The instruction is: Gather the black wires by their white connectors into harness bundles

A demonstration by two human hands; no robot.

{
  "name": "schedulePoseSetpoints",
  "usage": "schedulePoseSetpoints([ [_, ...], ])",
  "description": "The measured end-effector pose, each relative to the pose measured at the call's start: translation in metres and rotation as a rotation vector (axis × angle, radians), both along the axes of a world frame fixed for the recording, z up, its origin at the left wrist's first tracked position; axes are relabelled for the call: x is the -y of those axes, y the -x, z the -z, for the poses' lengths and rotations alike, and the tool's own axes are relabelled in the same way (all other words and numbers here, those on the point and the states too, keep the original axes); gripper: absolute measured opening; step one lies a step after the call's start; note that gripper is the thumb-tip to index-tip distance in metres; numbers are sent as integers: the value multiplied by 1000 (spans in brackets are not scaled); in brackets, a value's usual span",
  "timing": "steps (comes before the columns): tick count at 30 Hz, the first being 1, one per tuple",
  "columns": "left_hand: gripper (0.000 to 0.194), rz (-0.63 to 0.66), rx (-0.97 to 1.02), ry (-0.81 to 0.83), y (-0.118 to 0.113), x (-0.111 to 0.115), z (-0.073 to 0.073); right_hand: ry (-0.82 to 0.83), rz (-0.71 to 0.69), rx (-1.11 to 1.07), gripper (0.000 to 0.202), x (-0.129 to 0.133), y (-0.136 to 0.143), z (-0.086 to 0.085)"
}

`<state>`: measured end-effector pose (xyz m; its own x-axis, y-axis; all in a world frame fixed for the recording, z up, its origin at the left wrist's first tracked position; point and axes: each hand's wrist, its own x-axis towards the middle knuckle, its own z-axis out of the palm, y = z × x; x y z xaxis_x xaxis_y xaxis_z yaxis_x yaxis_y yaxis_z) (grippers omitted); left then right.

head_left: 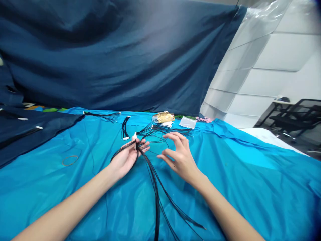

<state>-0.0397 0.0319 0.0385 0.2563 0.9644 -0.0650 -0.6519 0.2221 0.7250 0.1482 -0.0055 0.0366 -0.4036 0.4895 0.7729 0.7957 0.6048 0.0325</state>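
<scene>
My left hand [126, 157] is turned palm up, its fingers curled around a black wire harness [155, 187]. A white connector [135, 135] stands out above these fingers. The long wires pass over the palm, and their loose ends hang down toward the front right. One loop bends back on the left side of the hand. My right hand [177, 152] is held to the right of the wires, with a gap between its thumb and fingers and nothing visible in them. Behind both hands lies a tangle of thin black wires [147, 129].
A blue cloth [240, 187] covers the table. Short black harnesses [124, 127] with white plugs lie behind. A gold packet [165, 116] and a clear plastic bag [188, 122] lie at the back. A rubber band [70, 160] is on the left, near dark fabric [50, 122].
</scene>
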Motion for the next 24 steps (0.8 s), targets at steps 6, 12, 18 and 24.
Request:
schedulePoseSetpoints([
  [6,11,128,-81,-52,-1,7,4,-103,155,-111,13,-7,-8,3],
  [12,17,202,-15,-56,-3,10,2,-152,182,-125,5,-5,-4,4],
  [18,27,170,55,39,-7,9,3,-409,-32,49,24,4,7,8],
  [24,21,169,69,138,-12,14,9,-440,-208,135,19,5,15,16],
])
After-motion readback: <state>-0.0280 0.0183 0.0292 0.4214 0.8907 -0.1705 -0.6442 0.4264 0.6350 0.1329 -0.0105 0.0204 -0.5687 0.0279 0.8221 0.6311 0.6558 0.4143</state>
